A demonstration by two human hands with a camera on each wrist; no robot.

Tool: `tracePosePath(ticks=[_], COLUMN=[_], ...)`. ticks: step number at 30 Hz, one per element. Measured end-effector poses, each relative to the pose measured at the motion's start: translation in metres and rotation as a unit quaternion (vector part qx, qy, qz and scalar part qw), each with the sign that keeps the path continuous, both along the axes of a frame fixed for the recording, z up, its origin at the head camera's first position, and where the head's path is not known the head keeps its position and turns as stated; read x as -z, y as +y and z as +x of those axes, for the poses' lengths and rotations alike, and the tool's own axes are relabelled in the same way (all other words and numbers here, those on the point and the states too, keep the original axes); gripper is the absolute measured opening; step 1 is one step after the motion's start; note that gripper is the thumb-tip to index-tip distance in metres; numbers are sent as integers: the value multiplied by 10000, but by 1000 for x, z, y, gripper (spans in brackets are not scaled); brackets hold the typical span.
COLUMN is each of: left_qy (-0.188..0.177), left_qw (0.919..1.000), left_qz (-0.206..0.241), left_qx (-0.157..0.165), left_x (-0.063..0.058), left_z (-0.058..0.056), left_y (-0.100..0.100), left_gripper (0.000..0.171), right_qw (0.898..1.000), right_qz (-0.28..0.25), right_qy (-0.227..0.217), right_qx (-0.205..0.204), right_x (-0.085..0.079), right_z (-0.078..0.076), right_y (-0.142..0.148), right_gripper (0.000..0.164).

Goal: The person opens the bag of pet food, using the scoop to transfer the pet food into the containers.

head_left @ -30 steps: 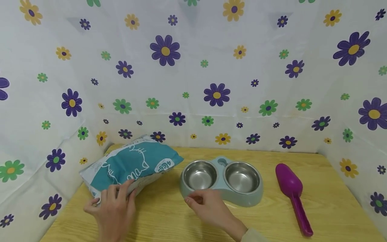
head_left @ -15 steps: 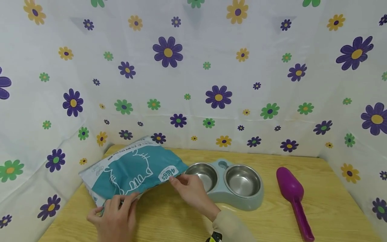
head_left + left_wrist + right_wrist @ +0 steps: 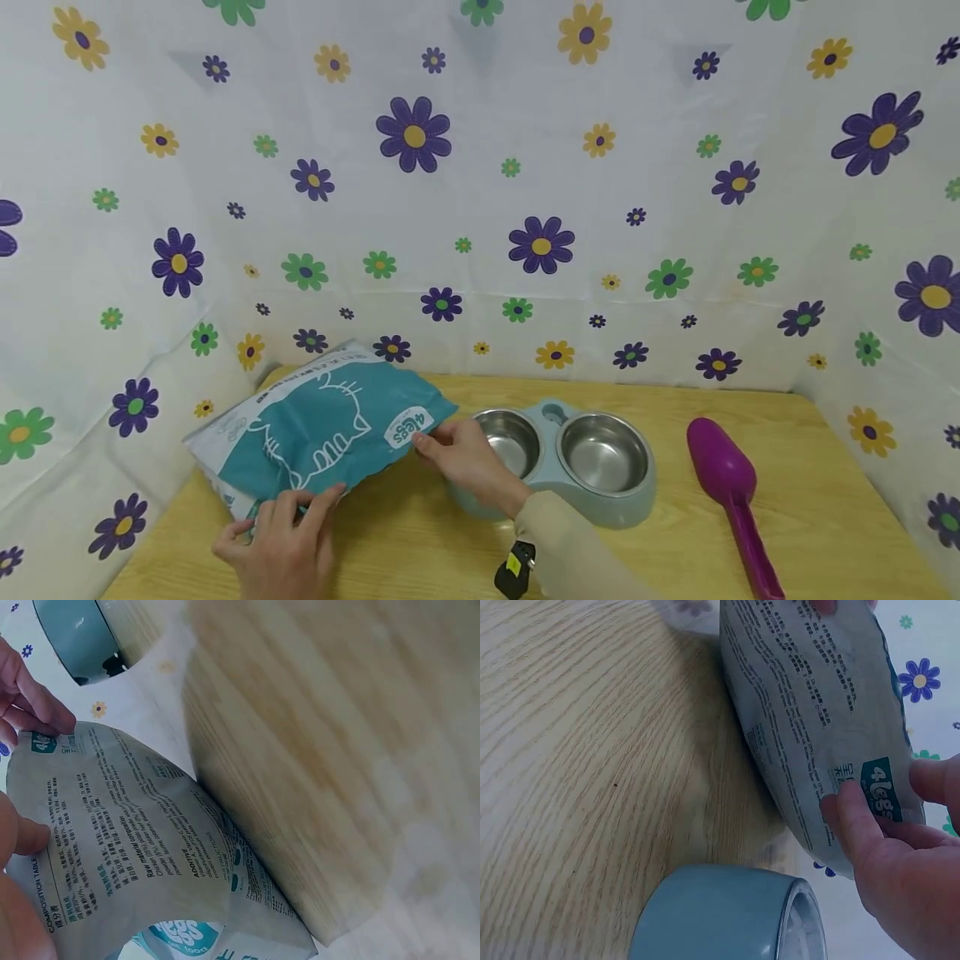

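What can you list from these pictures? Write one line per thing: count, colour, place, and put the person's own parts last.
pet food bag: one, teal and white, left side of the table, lying down.
double bowl feeder: one, pale blue-green with two steel bowls, middle of the table, right of the bag.
scoop: one, magenta, right side of the table, apart from the feeder.
table: one, light wood.
flowered sheet: white with purple, green and yellow flowers, behind and at both sides.
left hand: grip on the bag's near edge.
right hand: grip on the bag's right corner, in front of the feeder.
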State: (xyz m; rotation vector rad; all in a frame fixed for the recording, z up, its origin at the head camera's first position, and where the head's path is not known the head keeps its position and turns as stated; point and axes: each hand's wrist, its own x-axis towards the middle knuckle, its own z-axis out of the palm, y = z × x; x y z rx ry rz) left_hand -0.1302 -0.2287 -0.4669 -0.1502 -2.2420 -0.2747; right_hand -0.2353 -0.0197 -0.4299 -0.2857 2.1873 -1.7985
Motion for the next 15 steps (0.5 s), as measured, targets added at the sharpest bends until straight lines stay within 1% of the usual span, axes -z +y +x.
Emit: tracePosePath(ticks=[2, 5, 7, 8, 10, 12, 13, 15], left_qy=[-125, -501, -998, -1355, -2174, -3015, -3364, -3870], left_qw=[9998, 9982, 9938, 9894, 9747, 9525, 9408, 9204], left_qz=[14, 31, -8, -83, -267, -387, -420, -480], left_qx=[-121, -341, -481, -507, -436, -202, -31, 276], left_x=[-1, -8, -17, -24, -39, -53, -59, -67], left_z=[3, 7, 10, 11, 11, 8, 6, 3], left_y=[-1, -3, -4, -5, -9, -15, -18, -23], left_gripper=[25, 17, 17, 19, 20, 19, 17, 16], right_qw=[9999, 9997, 9995, 9994, 9991, 9988, 9987, 9988], right_qz=[57, 155, 119, 86, -40, -152, -201, -220], right_qy=[-53, -3, 70, 104, 144, 151, 134, 95], right_qx=[-114, -204, -269, -315, -403, -441, -450, -421], right_x=[0, 2, 3, 4, 6, 8, 9, 10], right_z=[-1, 0, 1, 2, 3, 5, 5, 7], right_y=[-2, -5, -6, -6, -6, -6, -6, -7], right_gripper=[30, 29, 27, 27, 27, 30, 31, 32])
